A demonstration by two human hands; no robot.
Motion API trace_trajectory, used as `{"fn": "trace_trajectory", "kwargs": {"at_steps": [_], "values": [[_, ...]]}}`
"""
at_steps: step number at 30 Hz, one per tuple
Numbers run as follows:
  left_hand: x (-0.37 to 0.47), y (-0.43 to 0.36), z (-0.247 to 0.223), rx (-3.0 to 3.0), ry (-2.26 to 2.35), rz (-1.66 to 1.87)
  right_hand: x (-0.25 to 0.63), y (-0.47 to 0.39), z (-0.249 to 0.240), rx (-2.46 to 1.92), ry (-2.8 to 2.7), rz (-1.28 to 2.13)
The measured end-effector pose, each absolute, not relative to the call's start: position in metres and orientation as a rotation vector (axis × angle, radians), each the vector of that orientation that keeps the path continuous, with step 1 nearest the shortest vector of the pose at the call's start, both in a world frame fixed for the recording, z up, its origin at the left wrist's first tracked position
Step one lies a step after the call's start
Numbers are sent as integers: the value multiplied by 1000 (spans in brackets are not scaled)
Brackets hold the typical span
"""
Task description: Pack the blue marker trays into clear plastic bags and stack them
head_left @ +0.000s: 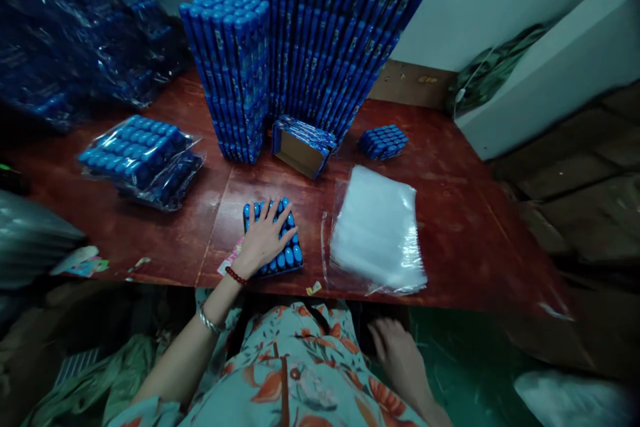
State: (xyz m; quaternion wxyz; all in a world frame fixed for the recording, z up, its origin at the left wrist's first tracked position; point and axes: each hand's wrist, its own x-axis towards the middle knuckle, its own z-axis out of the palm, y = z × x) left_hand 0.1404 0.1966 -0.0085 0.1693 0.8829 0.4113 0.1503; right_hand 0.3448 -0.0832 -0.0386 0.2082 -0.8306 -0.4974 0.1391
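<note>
My left hand lies with spread fingers on top of a box of blue-capped bottles near the table's front edge. Below that edge, at my right side, my right hand hangs in shadow; its fingers are partly blurred, and whether they hold anything is unclear. A stack of clear plastic bags lies to the right of the box. Behind the box, an open cardboard box rests on its side against tall stacks of blue packs.
Plastic-wrapped blue packs lie on the left of the red-brown table. A tall column of blue bottles stands at the back. One small blue pack sits at the back right. Cartons are piled beyond the right edge.
</note>
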Motion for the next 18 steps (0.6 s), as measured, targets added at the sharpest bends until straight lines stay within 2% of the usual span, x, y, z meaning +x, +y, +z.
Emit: {"fn": "trace_trajectory", "kwargs": {"at_steps": [5, 9, 13, 18], "values": [[140, 197, -10, 2485, 1152, 454, 313, -20, -40, -2347, -1739, 152], [140, 197, -12, 2460, 1147, 475, 305, 2, -50, -2226, -1764, 310], [140, 197, -11, 2498, 1156, 460, 337, -57, -72, -2019, -1705, 526], [140, 197, -10, 2471, 1156, 474, 384, -161, -100, -2237, -1419, 525]]}}
